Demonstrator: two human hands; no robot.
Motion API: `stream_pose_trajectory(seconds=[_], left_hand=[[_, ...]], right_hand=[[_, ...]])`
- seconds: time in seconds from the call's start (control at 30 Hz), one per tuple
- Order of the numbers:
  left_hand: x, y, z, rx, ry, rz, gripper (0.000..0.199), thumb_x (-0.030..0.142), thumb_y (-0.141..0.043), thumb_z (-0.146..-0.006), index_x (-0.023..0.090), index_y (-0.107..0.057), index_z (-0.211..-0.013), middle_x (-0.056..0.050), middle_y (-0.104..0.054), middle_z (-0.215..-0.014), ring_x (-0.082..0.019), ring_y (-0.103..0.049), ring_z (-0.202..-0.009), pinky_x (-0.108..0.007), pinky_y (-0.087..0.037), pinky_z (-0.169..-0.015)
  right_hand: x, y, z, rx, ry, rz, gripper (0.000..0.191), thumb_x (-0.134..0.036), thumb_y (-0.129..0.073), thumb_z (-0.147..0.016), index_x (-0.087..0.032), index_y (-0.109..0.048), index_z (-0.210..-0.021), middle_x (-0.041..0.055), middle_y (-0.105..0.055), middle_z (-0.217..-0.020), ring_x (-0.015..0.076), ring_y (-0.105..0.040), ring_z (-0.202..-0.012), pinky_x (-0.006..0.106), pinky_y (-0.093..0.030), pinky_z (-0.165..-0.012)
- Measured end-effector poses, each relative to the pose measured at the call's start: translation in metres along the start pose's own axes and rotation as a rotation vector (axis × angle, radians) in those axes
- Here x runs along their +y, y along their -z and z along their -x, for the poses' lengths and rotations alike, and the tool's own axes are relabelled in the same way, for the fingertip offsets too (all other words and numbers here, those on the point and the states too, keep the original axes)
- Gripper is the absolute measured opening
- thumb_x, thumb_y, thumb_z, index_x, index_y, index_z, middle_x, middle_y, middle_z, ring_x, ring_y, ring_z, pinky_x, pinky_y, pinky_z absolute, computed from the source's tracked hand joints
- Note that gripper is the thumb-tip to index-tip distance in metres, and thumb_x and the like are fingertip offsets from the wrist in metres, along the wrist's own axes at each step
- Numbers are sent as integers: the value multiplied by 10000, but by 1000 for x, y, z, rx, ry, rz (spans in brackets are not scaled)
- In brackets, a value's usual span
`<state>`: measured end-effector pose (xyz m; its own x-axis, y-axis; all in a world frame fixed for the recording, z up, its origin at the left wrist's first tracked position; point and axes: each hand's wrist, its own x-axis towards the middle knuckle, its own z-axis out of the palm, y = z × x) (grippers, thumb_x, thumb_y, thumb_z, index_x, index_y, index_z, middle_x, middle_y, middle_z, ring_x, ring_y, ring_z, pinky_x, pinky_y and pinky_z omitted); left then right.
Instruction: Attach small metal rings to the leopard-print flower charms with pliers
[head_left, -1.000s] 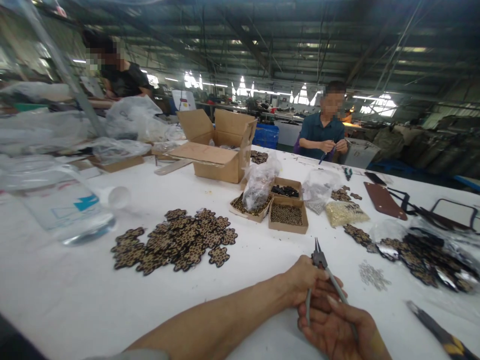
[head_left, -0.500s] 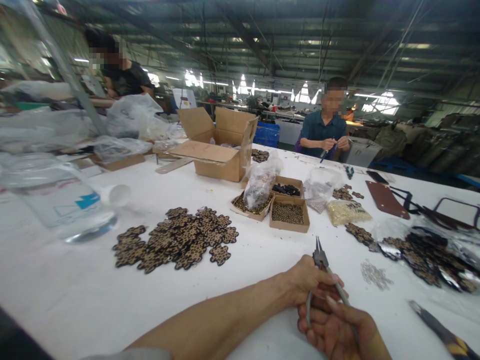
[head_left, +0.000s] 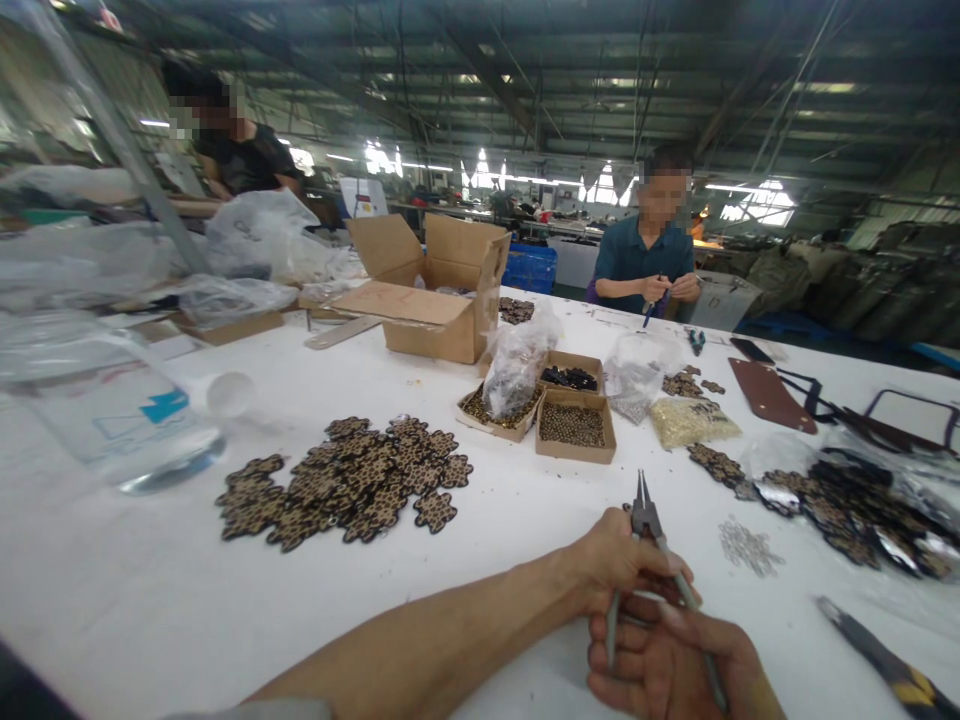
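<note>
Pliers (head_left: 646, 518) sit slightly farther right than half a second ago, tips a touch nearer the loose silvery rings (head_left: 750, 546); the right-hand fingers show a little farther left. Goods on the white bench (head_left: 517, 520) keep their places.

Left hand (head_left: 619, 560): wrapped around the pliers just below the pivot, forearm reaching in from the lower left. Right hand (head_left: 675, 660): palm up, half curled beneath, thumb over one handle, loosely holding the lower end. Handles spread apart; tips point away from the wearer, with a narrow gap between them. Whether the tips touch the bench, cannot tell.

To the left of the hands, a heap of leopard-print patches (head_left: 352, 480), dark-edged, overlapping. Beyond the pliers, a small box (head_left: 574, 452) of brassy beads; touching its left side, a tray (head_left: 495, 430) of similar bits with a crumpled clear bag (head_left: 517, 365) on top. Just behind, another small box (head_left: 574, 358) of black pieces. Large open carton (head_left: 427, 340) farther back. Clear jug (head_left: 150, 410) at far left.

Right side: bag of yellowish pieces (head_left: 694, 423); brown panel (head_left: 771, 395) farther out; yellow-and-black handled tool (head_left: 874, 645) lying near the lower right corner. Across the bench, a co-worker (head_left: 649, 260) has both hands raised together, their small work too small to make out.
</note>
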<state>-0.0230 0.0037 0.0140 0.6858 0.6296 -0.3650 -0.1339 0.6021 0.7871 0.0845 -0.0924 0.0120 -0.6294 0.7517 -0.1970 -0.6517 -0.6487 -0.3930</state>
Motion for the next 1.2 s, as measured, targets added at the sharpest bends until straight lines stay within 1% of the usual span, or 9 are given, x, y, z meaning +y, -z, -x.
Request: stream_pose_trajectory(seconds=[0.1, 0.33, 0.53, 0.67, 0.97, 1.2], left_hand=[[-1, -2, 1, 10, -26, 59, 378, 279, -889, -429, 90, -640, -641, -113, -694, -702, -237, -681, -654, -331, -541, -592], [-2, -3, 0, 18, -37, 82, 344, 229, -868, -423, 99, -614, -615, -105, -684, -679, -239, -678, -642, -349, -558, -594], [-4, -3, -2, 25, -28, 84, 325, 210, -849, -415, 98, -617, -613, -106, -678, -668, -253, -674, -629, -361, -554, -556], [-3, -3, -2, 16, -42, 83, 326, 208, -851, -414, 94, -612, -605, -107, -674, -659, -237, -668, -613, -353, -552, -569], [-5, -1, -4, 12, -39, 69, 351, 227, -865, -417, 95, -607, -615, -113, -677, -668, -241, -669, -612, -365, -551, -577], [-5, -1, -4, 4, -38, 60, 365, 236, -877, -427, 106, -594, -618, -113, -685, -682, -236, -672, -625, -351, -546, -577]], right_hand=[[2, 2, 0, 40, -5, -12, 314, -253, -684, -814, -90, -733, -1078, 214, -710, -1129, 320, -670, -1027, 529, -363, -1054], [4, 1, -2, 71, 19, 1, 279, -192, -701, -787, -99, -750, -1046, 194, -725, -1069, 312, -680, -981, 507, -417, -988], [6, 3, -3, 79, 29, 5, 258, -212, -723, -770, -112, -758, -1006, 182, -730, -1030, 301, -686, -934, 488, -459, -923], [8, 4, -4, 85, 46, 14, 230, -205, -714, -780, -121, -754, -990, 174, -732, -992, 289, -688, -902, 468, -480, -875], [9, 3, -6, 108, 54, 30, 233, -225, -734, -771, -110, -750, -974, 170, -730, -966, 283, -691, -872, 445, -496, -837], [13, 9, -8, 134, 65, 25, 229, -250, -743, -757, -127, -733, -949, 157, -734, -948, 275, -687, -855, 434, -504, -812]])
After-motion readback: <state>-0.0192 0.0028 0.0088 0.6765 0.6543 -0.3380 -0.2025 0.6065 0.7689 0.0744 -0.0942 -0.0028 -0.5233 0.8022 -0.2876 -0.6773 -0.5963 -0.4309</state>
